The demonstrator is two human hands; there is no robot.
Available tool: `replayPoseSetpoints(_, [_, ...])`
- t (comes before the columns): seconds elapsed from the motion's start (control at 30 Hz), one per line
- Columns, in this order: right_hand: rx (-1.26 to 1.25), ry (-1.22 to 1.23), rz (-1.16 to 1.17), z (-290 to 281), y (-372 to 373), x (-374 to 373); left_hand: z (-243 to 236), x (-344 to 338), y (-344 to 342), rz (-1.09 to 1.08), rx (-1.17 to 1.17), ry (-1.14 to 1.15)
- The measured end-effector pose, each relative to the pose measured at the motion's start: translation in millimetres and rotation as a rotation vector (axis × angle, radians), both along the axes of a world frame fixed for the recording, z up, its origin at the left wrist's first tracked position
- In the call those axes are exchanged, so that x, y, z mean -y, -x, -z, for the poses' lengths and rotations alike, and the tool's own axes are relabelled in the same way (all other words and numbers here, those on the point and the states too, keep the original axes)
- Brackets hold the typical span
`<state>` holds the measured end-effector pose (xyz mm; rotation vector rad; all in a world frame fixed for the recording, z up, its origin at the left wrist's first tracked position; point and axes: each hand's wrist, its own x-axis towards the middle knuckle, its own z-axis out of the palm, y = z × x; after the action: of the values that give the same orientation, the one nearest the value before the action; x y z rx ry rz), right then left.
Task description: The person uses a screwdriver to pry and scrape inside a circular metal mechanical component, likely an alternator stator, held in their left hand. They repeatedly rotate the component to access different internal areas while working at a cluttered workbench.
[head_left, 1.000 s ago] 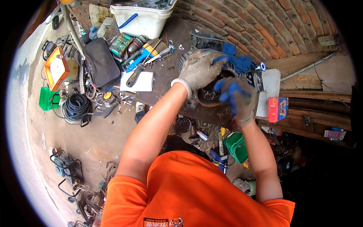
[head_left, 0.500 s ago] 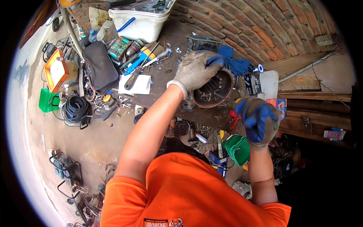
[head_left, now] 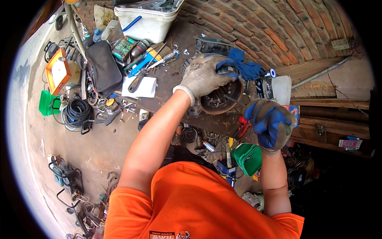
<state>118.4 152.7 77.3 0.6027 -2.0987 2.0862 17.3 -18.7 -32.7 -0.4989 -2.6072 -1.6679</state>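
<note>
A round, rust-brown motor housing [head_left: 217, 112] lies open side up on the workbench, with fins and debris inside its bowl. My left hand [head_left: 207, 72], in a grey glove with blue palm coating, is closed over the housing's far left rim. Its fingertips curl around a dark ridged part there. To the right, my gloved right hand [head_left: 271, 124] makes a fist around a screwdriver [head_left: 235, 100]. Only the thin dark shaft shows, slanting into the bowl; the handle is hidden in the fist. I cannot tell whether its tip touches the inside.
Red-handled pliers [head_left: 242, 126] lie near the bench edge. Blue gloves [head_left: 247, 65] are behind the housing, against a brick wall [head_left: 274, 36]. A white bin [head_left: 149, 26], a black case [head_left: 104, 65] and loose tools stand left. Below sits a green container [head_left: 247, 159].
The screwdriver's shaft has come into sight, pointing into the housing from my right fist. My left hand stays on the rim. The whole view has shifted slightly.
</note>
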Motion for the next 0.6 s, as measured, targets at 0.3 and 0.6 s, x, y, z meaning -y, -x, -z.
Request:
replayPoseSetpoints(0.3, [0.012,-0.047,-0.003,-1.8,3.1,2.9,5.6,-3.9,1.1,-0.026,0.001,-0.016])
replayPoseSetpoints(0.6, [0.025,-0.173,-0.042,-10.3,5.7,8.2,8.7,-3.1,0.4,0.023,-0.063,-0.014])
